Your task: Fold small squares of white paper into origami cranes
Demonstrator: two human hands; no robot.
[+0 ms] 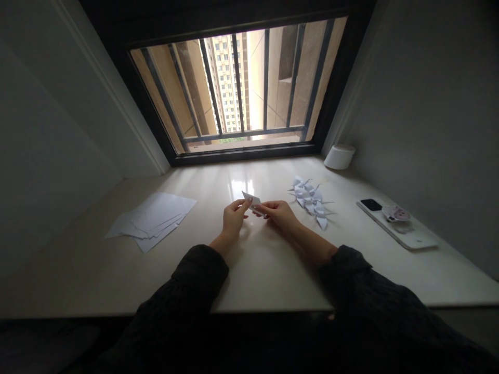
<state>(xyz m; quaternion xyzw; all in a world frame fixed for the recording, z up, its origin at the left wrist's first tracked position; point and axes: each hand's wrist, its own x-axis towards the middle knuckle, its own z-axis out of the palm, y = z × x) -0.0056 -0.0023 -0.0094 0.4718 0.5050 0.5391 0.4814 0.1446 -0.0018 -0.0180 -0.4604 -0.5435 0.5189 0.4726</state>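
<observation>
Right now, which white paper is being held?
The small folded piece between the left hand and right hand; the flat sheets and origami cranes lie untouched.

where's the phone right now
In the head view, the phone lies back side up on the right of the pale tabletop, to the right of the folded paper pieces.

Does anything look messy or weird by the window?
Nothing looks spilled or broken. Only the paper sheets on the left look a bit untidy: they overlap crookedly, with corners poking out. The folded paper shapes on the right are bunched together.
</observation>
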